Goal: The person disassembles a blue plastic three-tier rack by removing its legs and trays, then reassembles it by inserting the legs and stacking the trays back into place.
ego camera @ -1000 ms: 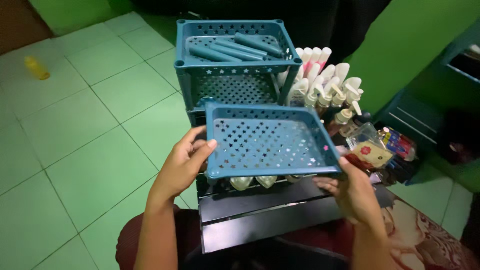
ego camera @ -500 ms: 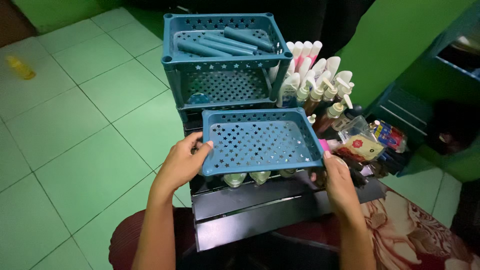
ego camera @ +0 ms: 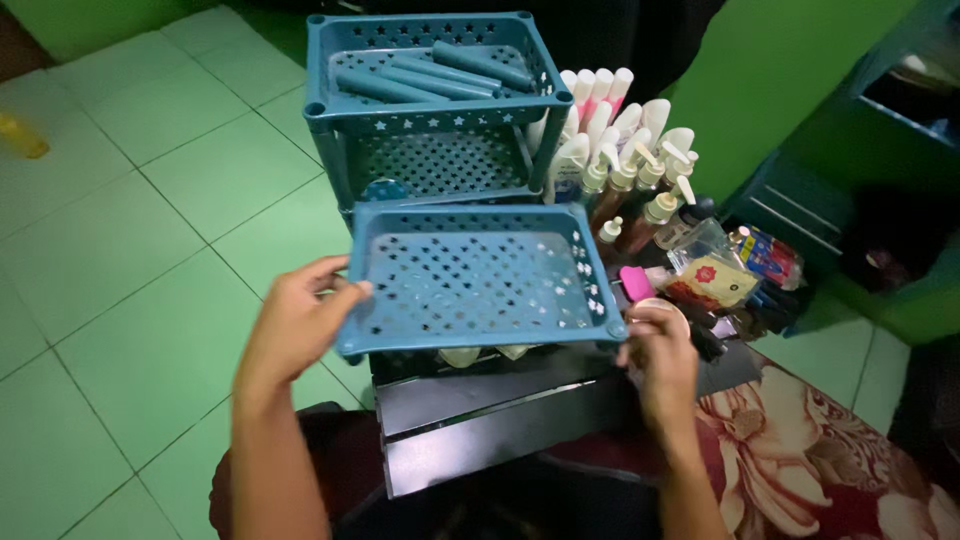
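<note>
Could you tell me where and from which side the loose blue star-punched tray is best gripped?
Probably by the raised rim of its two short ends, coming in from left and right. The blue tray is wide, shallow and roughly level, so opposite-end grips should balance it. The left hand already clasps the left rim, thumb over the edge; the right hand is at the near right corner.
</note>
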